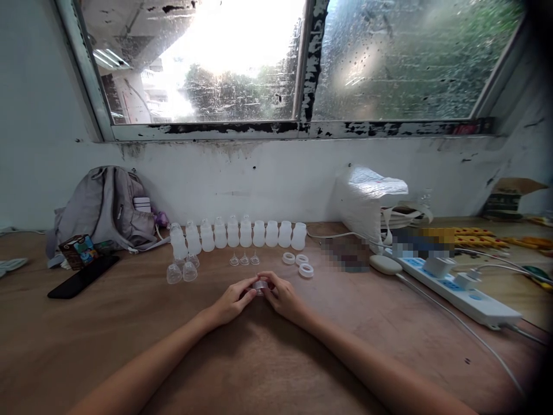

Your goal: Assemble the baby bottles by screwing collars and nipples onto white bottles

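Between the fingers of my left hand (237, 298) and my right hand (280, 293) is a small translucent bottle collar ring (260, 285), held low over the table; whether a nipple sits in it I cannot tell. Just beyond my hands stand three clear bottle nipples (244, 259). Three white collar rings (306, 271) lie to the right, and three clear dome caps (189, 272) to the left. Behind them runs a row of small frosted baby bottles (233, 233); those on the left have tops, while several on the right are open-necked.
A grey backpack (103, 207), a small box (78, 251) and a black phone (84, 278) occupy the left. On the right are a white bag (363, 202), a round white device (385, 264), and a power strip (458, 291) with cables. A window (302, 129) is above.
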A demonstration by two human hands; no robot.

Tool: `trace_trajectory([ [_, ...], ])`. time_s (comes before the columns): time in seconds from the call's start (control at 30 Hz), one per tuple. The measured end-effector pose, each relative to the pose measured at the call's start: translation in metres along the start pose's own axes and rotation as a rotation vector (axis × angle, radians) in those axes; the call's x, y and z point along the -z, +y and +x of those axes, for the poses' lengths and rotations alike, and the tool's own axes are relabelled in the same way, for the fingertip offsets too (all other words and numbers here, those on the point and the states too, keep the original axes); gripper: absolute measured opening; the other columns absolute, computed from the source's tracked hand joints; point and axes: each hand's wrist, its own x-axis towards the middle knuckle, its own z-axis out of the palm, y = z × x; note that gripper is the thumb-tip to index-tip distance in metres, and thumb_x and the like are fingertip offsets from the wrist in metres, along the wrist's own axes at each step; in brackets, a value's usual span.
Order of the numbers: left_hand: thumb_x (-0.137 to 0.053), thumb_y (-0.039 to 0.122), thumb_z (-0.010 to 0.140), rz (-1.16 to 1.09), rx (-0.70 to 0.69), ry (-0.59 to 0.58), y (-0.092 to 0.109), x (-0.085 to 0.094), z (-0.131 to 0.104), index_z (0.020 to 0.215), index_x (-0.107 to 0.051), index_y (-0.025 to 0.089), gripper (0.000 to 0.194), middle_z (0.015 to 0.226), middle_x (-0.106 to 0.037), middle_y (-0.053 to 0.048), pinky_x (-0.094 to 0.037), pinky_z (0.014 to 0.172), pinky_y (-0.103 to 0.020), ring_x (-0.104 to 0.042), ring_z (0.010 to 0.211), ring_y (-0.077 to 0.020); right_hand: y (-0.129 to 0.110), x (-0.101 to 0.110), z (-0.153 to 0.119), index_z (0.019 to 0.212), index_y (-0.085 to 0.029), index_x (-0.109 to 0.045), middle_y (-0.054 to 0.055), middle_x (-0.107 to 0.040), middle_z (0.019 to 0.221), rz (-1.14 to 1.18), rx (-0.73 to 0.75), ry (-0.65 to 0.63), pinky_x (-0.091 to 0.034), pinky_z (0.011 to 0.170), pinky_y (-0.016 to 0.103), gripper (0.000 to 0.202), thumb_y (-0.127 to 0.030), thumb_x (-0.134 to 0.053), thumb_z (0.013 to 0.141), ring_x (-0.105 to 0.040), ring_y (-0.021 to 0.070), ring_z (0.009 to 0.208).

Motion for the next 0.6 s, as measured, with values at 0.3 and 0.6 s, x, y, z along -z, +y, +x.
trace_trajectory([
  [0.3,-0.047,0.02,0.078,0.0,0.053,-0.063,0.003,-0.016,-0.01,0.129,-0.034,0.018,0.052,0.127,-0.045,-0.007,-0.032,0.098,-0.034,-0.043,0.114,-0.0206,-0.002,0.002,-0.001,0.09,-0.02,-0.045,-0.005,-0.047,0.061,-0.077,-0.115,0.023,-0.032,0.051,0.018,0.028,-0.008,-0.045,0.065,-0.045,0.0098,0.053],
  [0.6,-0.048,0.015,0.072,0.052,0.094,-0.049,0.015,-0.02,-0.011,0.13,-0.032,0.018,0.06,0.119,-0.052,-0.007,-0.038,0.089,-0.033,-0.05,0.101,-0.0204,-0.005,0.002,-0.002,0.086,-0.021,-0.044,-0.006,-0.045,0.058,-0.087,-0.197,0.01,-0.028,0.05,0.018,0.025,-0.012,-0.045,0.063,-0.043,0.0099,0.051],
])
